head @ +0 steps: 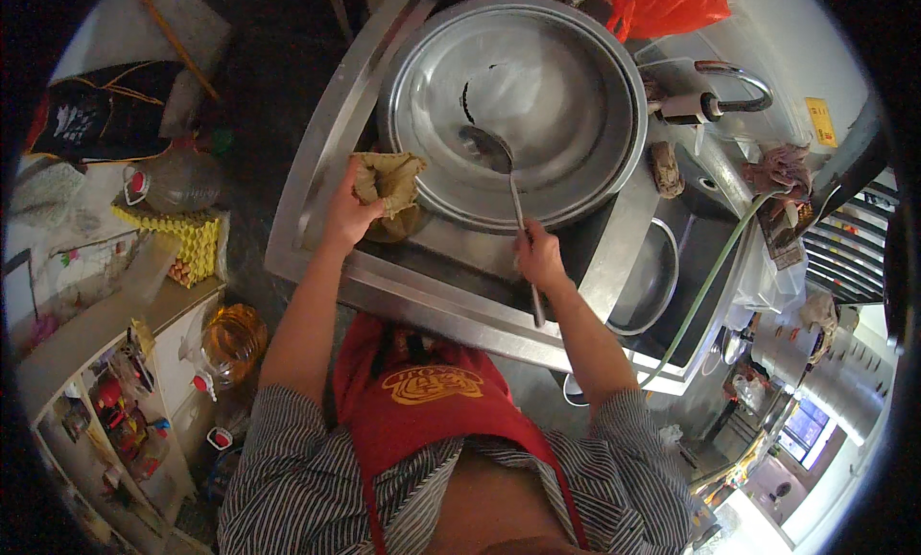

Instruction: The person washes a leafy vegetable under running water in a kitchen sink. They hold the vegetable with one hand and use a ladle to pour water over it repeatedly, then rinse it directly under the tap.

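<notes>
My left hand point(352, 209) grips a crumpled tan cloth or bag point(388, 181) at the left edge of a large round metal basin point(446, 195). The lower part of this bundle hangs over the steel counter. My right hand point(540, 256) is closed around the handle of a long metal ladle or spoon point(514, 188). Its bowl dips into the basin, near the middle left. Small dark bits lie on the basin's bottom beyond the spoon. The basin stands on the steel sink unit point(460, 317) in front of me.
Right of the basin are a chrome faucet point(745, 69), a sink with a round pan point(673, 267) in it, a green hose point(712, 281) and a crumpled rag point(667, 170). A red plastic bag point(673, 8) lies beyond. Egg trays point(194, 245) and an oil jug point(234, 339) stand left.
</notes>
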The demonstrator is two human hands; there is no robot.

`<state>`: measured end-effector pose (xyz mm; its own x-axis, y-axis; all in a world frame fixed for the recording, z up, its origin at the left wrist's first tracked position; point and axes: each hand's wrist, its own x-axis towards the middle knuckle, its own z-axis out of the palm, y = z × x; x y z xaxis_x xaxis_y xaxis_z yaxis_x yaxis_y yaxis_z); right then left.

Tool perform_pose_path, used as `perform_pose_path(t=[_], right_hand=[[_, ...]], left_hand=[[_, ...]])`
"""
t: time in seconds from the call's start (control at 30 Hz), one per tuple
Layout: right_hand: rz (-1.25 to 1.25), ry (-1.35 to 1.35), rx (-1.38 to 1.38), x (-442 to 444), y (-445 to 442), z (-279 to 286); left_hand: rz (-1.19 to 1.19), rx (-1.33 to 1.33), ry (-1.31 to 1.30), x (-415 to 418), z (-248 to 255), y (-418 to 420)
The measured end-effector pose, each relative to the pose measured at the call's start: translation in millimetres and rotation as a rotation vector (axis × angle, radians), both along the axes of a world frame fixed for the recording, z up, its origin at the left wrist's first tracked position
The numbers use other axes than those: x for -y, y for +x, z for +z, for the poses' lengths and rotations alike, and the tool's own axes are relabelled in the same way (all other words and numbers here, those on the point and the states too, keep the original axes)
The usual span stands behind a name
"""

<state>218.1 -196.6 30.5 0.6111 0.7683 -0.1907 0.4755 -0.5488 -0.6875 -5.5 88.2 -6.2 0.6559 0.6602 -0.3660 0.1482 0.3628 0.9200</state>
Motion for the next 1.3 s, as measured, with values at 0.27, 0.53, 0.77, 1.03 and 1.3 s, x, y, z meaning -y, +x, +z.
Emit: perform_pose_path(t=[0.27,0.53,0.77,1.03,1.3], right_hand=[[0.083,-0.25,0.133,24.7,44.4,-78.7],[0.036,-0.236,0.061,23.3,33.5,-110.6],[-0.131,-0.071,-0.335,-12.6,14.9,-105.3],[-0.316,0.038,-1.208,-30.6,19.7,-88.4],[-0.359,0.073,-1.049,-51.2,7.3,54.8]], left_hand=[[-0.018,-0.001,0.038,5.3,19.1,8.1],[-0.051,-0.033,0.126,6.4,4.9,3.7],[-0.087,-0.086,0.18,6.1,4.9,0.0],[-0.104,0.046,0.041,6.8,13.5,9.6],[-0.224,-0.47,0.461,-4.1,42.2,23.9]])
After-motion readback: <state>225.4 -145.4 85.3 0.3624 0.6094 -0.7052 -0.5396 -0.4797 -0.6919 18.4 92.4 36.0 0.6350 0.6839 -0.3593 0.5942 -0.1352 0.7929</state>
